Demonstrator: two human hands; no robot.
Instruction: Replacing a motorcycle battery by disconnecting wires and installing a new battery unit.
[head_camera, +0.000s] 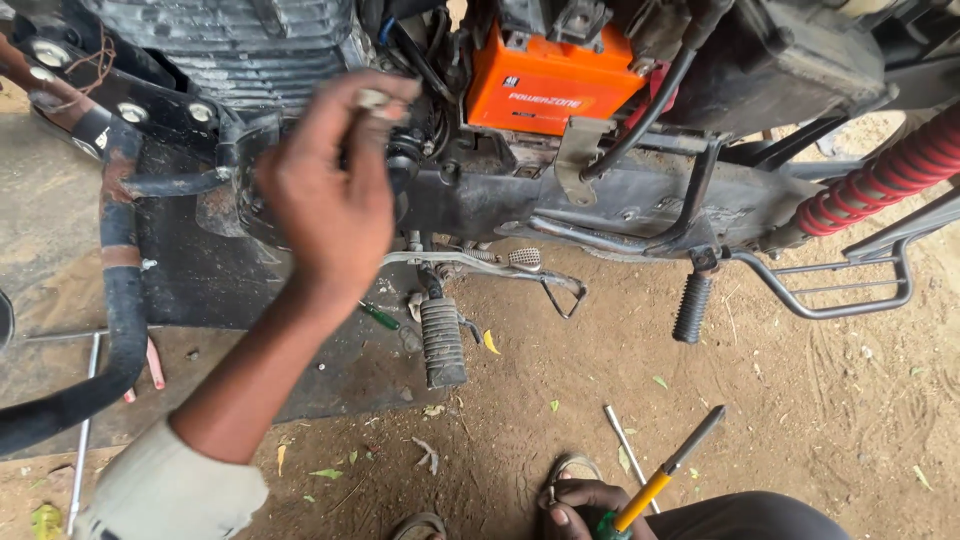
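Note:
My left hand (335, 190) is raised in front of a motorcycle's engine (250, 50), its fingers closed on a small silvery metal part (375, 98) near the dark frame (600, 195). At the bottom edge, my right hand (580, 505) grips a screwdriver (665, 470) with a green and yellow handle. Its dark shaft points up and to the right, away from the bike.
An orange battery (545, 85) sits in the frame above a red shock spring (880, 180). Two ribbed footpegs (443, 340) (692, 305) and a pedal (525, 258) hang low. A small green screwdriver (380, 315), a metal rod (625, 440) and a curved black guard pipe (120, 300) are near the dirt ground.

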